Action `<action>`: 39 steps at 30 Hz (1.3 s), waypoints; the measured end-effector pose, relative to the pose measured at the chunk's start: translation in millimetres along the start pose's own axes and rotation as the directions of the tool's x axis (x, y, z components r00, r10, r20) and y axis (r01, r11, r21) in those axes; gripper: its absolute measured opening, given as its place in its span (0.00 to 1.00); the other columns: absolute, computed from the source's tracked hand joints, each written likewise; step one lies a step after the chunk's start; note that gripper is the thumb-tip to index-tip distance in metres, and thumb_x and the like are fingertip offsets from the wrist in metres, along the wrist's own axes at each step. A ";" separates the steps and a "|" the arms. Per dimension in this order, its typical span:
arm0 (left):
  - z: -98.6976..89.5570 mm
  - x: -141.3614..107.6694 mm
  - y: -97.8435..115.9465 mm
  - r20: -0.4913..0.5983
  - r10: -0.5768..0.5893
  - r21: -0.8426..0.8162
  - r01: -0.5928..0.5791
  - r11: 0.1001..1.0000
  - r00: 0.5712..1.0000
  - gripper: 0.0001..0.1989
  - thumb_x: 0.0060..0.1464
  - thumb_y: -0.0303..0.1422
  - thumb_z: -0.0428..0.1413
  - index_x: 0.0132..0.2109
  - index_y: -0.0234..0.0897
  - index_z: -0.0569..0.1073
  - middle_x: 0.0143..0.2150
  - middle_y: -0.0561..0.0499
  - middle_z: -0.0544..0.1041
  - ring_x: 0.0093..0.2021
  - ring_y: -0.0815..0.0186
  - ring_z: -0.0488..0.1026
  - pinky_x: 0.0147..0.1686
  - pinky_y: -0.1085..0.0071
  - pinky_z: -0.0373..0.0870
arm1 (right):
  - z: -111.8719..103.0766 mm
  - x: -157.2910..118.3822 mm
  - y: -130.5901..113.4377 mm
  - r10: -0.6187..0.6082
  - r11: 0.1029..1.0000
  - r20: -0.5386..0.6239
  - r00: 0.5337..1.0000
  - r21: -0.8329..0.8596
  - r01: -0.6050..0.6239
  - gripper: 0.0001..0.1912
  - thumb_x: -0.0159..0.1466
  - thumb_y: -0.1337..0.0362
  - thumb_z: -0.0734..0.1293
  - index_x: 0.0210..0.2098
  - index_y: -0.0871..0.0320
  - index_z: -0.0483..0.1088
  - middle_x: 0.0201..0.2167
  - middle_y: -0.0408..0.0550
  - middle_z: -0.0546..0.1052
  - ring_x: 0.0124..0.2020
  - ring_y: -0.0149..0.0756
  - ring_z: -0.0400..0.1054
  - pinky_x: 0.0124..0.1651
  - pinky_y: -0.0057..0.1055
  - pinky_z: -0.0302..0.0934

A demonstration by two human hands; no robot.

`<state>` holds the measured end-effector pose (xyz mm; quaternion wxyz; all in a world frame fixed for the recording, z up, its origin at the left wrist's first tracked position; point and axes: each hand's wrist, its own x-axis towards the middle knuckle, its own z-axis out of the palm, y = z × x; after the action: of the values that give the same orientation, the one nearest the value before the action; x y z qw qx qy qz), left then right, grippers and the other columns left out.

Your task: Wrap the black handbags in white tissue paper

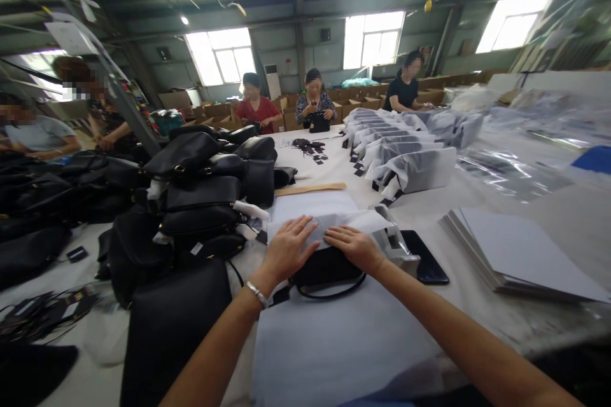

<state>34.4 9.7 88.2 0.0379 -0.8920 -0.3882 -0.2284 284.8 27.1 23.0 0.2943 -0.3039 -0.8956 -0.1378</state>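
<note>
A small black handbag (327,266) lies in front of me, its dark strap looping toward me. White tissue paper (370,221) covers the far part of the bag. My left hand (292,247) presses on the paper and the bag's left side, fingers stretched out and thumb apart. Close beside it, my right hand (357,248) lies on the paper with its fingers extended, over the bag's right side. Sheets of white paper (334,337) spread beneath the bag toward me. Just right of my right hand stands a grey tape dispenser (395,238), partly behind the paper.
Black handbags (203,200) are piled at left. A dark phone (424,259) lies beside the dispenser, and a stack of grey boards (529,254) sits farther right. Paper-wrapped bags (415,168) stand in a row beyond. Several people work around the table.
</note>
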 end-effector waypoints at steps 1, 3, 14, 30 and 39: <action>8.0 5.0 3.9 0.036 -0.012 0.000 0.012 1.000 0.999 0.25 0.66 0.43 0.47 0.65 0.39 0.64 0.68 0.43 0.64 0.68 0.56 0.60 0.65 0.54 0.58 | 0.7 -1.1 0.2 0.008 1.000 0.003 1.000 -0.002 -0.008 0.23 0.65 0.77 0.61 0.55 0.54 0.72 0.55 0.49 0.76 0.56 0.41 0.70 0.59 0.43 0.66; 25.8 7.7 10.2 0.112 -0.046 0.002 0.046 0.999 0.993 0.27 0.65 0.45 0.47 0.66 0.37 0.62 0.69 0.42 0.62 0.69 0.54 0.56 0.66 0.52 0.57 | -0.5 -2.9 -0.2 0.039 0.999 0.023 0.999 0.008 -0.040 0.22 0.64 0.77 0.61 0.54 0.54 0.73 0.55 0.49 0.76 0.56 0.41 0.71 0.59 0.43 0.66; 64.6 -29.5 25.6 0.156 -0.086 0.011 0.085 0.996 0.984 0.28 0.65 0.46 0.46 0.69 0.43 0.58 0.73 0.45 0.52 0.73 0.50 0.44 0.68 0.45 0.44 | -120.8 -51.9 -85.9 0.117 0.848 0.438 0.892 0.424 -0.319 0.31 0.61 0.50 0.71 0.61 0.48 0.66 0.59 0.48 0.73 0.63 0.43 0.63 0.69 0.45 0.50; 59.4 -26.3 25.6 0.187 -0.106 -0.006 0.109 0.994 0.977 0.28 0.65 0.47 0.46 0.68 0.43 0.60 0.73 0.46 0.53 0.72 0.51 0.45 0.67 0.45 0.45 | -75.4 -122.7 -146.7 0.163 0.923 0.254 0.953 0.302 -0.238 0.10 0.68 0.68 0.63 0.42 0.52 0.76 0.48 0.46 0.80 0.52 0.37 0.73 0.63 0.46 0.59; 21.8 -0.6 11.2 0.372 -0.143 -0.218 0.237 0.947 0.917 0.31 0.66 0.51 0.39 0.68 0.40 0.60 0.69 0.48 0.62 0.69 0.57 0.56 0.67 0.60 0.50 | -118.0 -40.5 -107.3 0.421 0.792 0.276 0.864 0.352 -0.498 0.09 0.66 0.62 0.65 0.39 0.52 0.78 0.43 0.43 0.82 0.44 0.36 0.76 0.53 0.33 0.67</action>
<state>50.2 6.8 69.7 -0.1712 -0.8733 -0.4410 -0.1166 296.0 -125.3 84.1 0.2923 -0.4554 -0.8258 0.1585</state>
